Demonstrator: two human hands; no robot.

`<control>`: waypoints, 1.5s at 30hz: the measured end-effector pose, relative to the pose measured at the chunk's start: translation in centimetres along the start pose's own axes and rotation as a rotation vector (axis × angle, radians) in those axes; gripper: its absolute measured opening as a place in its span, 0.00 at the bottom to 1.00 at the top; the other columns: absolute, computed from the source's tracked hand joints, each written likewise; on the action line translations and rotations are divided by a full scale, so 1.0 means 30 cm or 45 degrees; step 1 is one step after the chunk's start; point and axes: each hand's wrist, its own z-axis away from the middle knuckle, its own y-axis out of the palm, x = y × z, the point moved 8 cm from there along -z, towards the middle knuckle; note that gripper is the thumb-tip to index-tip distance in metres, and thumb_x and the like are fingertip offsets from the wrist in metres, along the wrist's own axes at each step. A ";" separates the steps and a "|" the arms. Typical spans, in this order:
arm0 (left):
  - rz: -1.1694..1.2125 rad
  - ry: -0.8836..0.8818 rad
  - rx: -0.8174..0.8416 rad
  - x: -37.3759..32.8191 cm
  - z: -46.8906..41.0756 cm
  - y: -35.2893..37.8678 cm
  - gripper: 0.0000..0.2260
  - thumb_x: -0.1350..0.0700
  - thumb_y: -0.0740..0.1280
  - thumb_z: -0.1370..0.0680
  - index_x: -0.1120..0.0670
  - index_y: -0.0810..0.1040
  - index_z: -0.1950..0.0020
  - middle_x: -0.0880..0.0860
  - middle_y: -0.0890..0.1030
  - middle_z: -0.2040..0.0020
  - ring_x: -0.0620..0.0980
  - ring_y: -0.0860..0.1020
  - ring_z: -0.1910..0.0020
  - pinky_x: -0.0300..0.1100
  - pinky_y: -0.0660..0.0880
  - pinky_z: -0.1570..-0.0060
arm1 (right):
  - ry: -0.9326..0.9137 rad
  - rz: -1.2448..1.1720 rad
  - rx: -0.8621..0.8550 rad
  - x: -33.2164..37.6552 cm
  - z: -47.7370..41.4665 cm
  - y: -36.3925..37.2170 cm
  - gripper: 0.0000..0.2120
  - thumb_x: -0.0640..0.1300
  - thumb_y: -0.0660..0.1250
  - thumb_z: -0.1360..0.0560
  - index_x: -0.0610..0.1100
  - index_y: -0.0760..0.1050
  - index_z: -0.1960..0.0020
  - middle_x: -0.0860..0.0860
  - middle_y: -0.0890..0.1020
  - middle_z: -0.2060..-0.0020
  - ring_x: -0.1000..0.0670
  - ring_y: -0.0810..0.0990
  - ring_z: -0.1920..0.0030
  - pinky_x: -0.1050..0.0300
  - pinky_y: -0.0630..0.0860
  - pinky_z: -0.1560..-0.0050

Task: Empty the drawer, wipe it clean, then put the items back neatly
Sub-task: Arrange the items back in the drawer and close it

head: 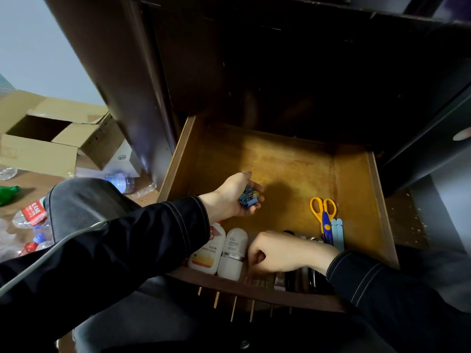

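1 dark cabinet (pixel 280 72) fills the upper half of my feed. Its wooden drawer (pixel 293 169) is pulled out below it, across the centre and lower right of the frame. Most of the drawer's yellow-brown bottom is bare; what it holds sits along the front edge and in the lower right corner.

At the left edge an open cardboard box (pixel 38 151) sits on the floor (pixel 23 179), with several plastic bottles (pixel 30 212) and 1 green bottle (pixel 9 193) scattered below it.

2 dark sleeves come in from the bottom corners. The left hand (pixel 232 197) is over the left part of the drawer, cupped, its fingers curled round a cluster of blue and yellow binder clips (pixel 248 198). The right hand (pixel 280 253) is at the drawer's front edge, knuckles up and fingers curled downward among some dark items that I cannot make out. I cannot tell whether it has hold of anything.

2 white bottles lie side by side at the front of the drawer, between the 2 hands: an orange-labelled bottle (pixel 207 250) partly under the left wrist, and a white capped bottle (pixel 233 253) just beside it.

In the lower right corner of the drawer lie scissors (pixel 323 215) with yellow handles and a blue body. Touching them on the right are pale blue sticks (pixel 337 233).
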 end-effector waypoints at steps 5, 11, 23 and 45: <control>0.003 0.004 0.004 -0.004 -0.003 -0.003 0.23 0.43 0.51 0.15 0.59 0.77 0.49 0.59 0.78 0.57 0.53 0.75 0.66 0.36 0.71 0.75 | 0.165 -0.276 -0.320 -0.092 0.059 -0.156 0.12 0.55 0.69 0.23 0.48 0.84 0.58 0.53 0.83 0.68 0.59 0.78 0.69 0.56 0.75 0.63; -0.124 -0.047 0.132 0.023 0.015 0.034 0.24 0.40 0.50 0.16 0.58 0.75 0.45 0.58 0.80 0.63 0.52 0.76 0.68 0.37 0.70 0.73 | 0.137 -0.380 -1.029 -0.119 0.157 -0.332 0.03 0.52 0.68 0.23 0.56 0.80 0.51 0.64 0.83 0.61 0.62 0.80 0.58 0.60 0.77 0.55; -0.412 -0.030 0.457 0.044 0.042 0.111 0.31 0.33 0.45 0.18 0.56 0.71 0.34 0.59 0.80 0.60 0.53 0.76 0.67 0.38 0.67 0.71 | 0.188 -0.370 -1.153 -0.133 0.148 -0.342 0.04 0.46 0.70 0.23 0.52 0.82 0.55 0.61 0.81 0.68 0.59 0.79 0.66 0.57 0.76 0.64; -0.334 0.087 0.090 -0.008 0.018 0.032 0.22 0.44 0.54 0.15 0.60 0.79 0.48 0.55 0.79 0.63 0.49 0.73 0.71 0.35 0.66 0.75 | 0.307 -0.492 -1.161 -0.199 0.166 -0.342 0.04 0.47 0.72 0.25 0.53 0.82 0.58 0.57 0.83 0.61 0.57 0.80 0.55 0.53 0.79 0.52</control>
